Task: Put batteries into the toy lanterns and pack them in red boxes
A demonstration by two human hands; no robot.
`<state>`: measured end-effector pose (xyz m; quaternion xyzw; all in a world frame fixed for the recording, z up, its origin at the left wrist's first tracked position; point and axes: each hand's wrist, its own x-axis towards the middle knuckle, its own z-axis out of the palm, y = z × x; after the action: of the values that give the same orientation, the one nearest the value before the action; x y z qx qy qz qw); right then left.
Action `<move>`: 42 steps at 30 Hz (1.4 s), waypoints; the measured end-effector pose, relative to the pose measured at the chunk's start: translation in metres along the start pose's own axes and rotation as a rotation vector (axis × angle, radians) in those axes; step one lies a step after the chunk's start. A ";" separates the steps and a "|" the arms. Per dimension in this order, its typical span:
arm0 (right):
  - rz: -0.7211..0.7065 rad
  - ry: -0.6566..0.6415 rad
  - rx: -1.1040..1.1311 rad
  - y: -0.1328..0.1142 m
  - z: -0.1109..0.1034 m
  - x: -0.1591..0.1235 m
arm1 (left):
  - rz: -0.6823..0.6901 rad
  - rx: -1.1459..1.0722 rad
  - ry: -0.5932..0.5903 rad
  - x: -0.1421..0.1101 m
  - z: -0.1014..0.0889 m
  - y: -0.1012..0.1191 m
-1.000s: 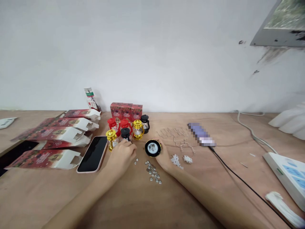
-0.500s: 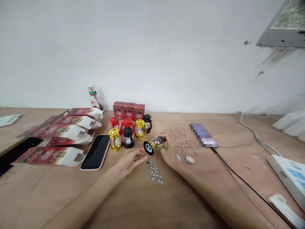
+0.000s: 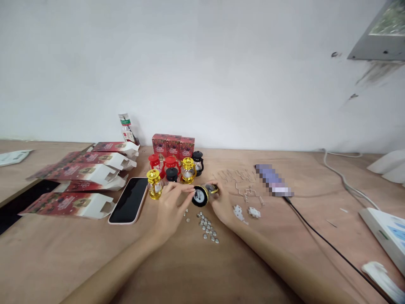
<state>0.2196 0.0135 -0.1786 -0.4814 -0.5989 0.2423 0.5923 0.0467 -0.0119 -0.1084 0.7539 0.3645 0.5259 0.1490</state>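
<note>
My right hand (image 3: pixel 220 202) is closed around a small gold-and-black lantern (image 3: pixel 211 189), which lies tilted on its side. Its round black base (image 3: pixel 200 196), with a white middle, faces me and to the left. At that base my left hand (image 3: pixel 172 204) pinches a small shiny button cell between thumb and forefinger, mostly hidden by the fingertips. Below the hands, several silver button cells (image 3: pixel 207 227) lie loose on the wooden table (image 3: pixel 190 270). Behind my left hand stand other little lanterns: a gold one (image 3: pixel 154 184), a black one (image 3: pixel 171 174) and a red one (image 3: pixel 171 163).
Flattened red gift boxes (image 3: pixel 68 204) and a phone (image 3: pixel 129 200) lie on the left. Upright red boxes (image 3: pixel 173 145) stand near the wall. To the right are thin wire pieces (image 3: pixel 248 192), white plastic bits (image 3: pixel 254 212), and a second phone (image 3: pixel 274 180) with a black cable (image 3: pixel 329 237).
My left hand has risen and moved right, its fingertips now at the lantern's base. The lantern's base has turned more toward me. Two loose cells show beneath the left hand.
</note>
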 end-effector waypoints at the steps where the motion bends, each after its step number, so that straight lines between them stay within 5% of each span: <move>1: 0.012 -0.004 0.008 0.002 0.002 -0.001 | 0.082 0.059 -0.008 -0.001 0.000 -0.002; 5: 0.043 -0.009 0.030 0.005 0.005 -0.004 | 0.224 0.206 0.010 -0.005 0.004 -0.011; 35: 0.048 -0.013 0.103 0.000 0.006 -0.008 | 0.448 0.497 -0.105 -0.001 0.002 -0.008; 42: 0.096 0.040 0.156 0.005 0.008 -0.005 | 0.313 0.454 -0.128 0.003 -0.001 -0.005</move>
<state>0.2126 0.0133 -0.1864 -0.4669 -0.5426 0.3067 0.6274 0.0448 -0.0067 -0.1094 0.8467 0.3422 0.3988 -0.0840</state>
